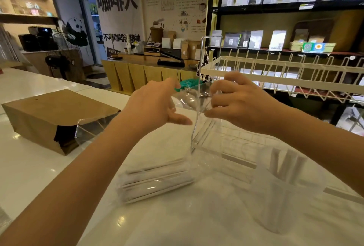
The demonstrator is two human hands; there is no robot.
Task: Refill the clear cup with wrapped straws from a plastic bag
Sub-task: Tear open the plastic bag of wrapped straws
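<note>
White surface (39, 167) carries everything: my left hand (155, 106) and right hand (242, 104) pinch the plastic bag (189, 100) mouth shut-fingered; it's thin, slippery. Straws (157, 178) lie near-centre, cup (279, 192) near right.

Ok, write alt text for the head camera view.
Two bare hands, left hand and right hand, pinch the mouth of a clear plastic bag above a white counter. Wrapped straws fill the bag's lower end; a clear cup holding a few stands to the right.
</note>
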